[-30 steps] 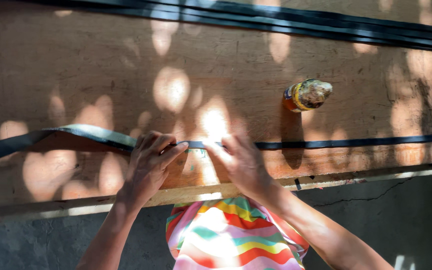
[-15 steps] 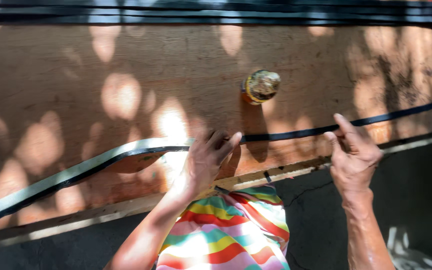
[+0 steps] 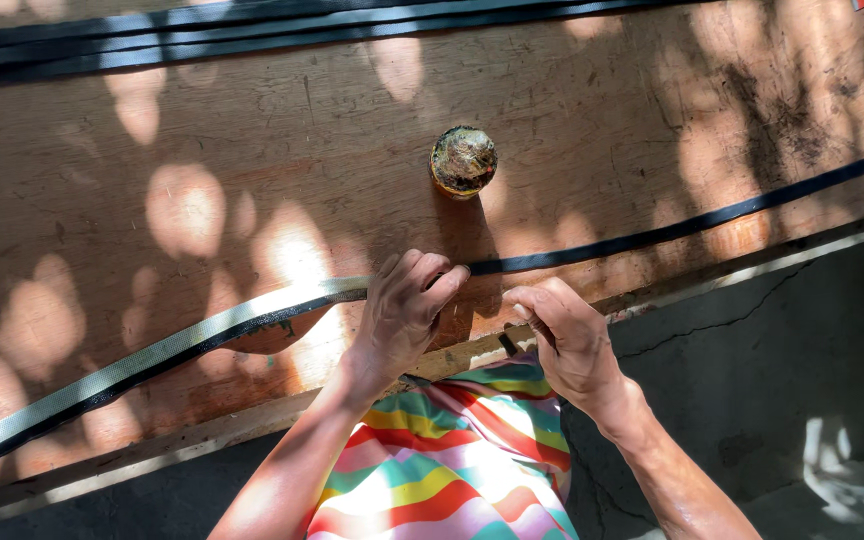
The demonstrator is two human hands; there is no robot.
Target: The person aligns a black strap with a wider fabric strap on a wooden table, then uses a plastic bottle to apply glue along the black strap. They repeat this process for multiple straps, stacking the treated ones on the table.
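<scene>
**Two hands meet on a long strip at a sunlit board's edge**

Two bare hands work near the front edge of a dappled wooden surface (image 3: 252, 130). The left hand (image 3: 404, 310) is curled over a long dark strip (image 3: 192, 345), fingers closed on it where it bends. The strip's long axis runs left to right, rising toward the far right corner. The right hand (image 3: 562, 335) sits just beside, fingers loosely bent; whether it grips the strip cannot be told. A round, grimy tin (image 3: 463, 160) stands beyond both hands. Open board lies left and right; concrete floor (image 3: 782, 350) drops away below the edge.
</scene>
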